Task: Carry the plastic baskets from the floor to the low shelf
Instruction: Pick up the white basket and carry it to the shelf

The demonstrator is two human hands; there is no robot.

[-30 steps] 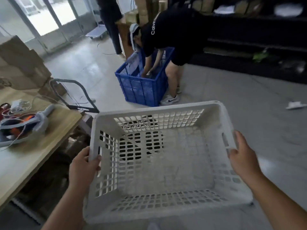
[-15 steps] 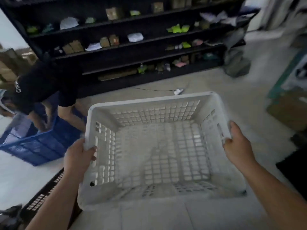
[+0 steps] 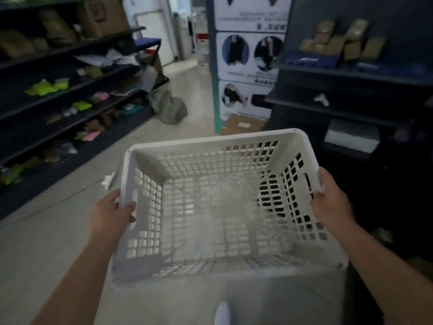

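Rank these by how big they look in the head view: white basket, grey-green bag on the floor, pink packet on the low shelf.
1. White basket, though nearest the camera.
2. Grey-green bag.
3. Pink packet.

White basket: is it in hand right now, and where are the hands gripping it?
Yes. The left hand grips the white basket at its left side rim by the handle slot; the right hand grips the right side rim.

Left hand and right hand clenched, arms outstretched.
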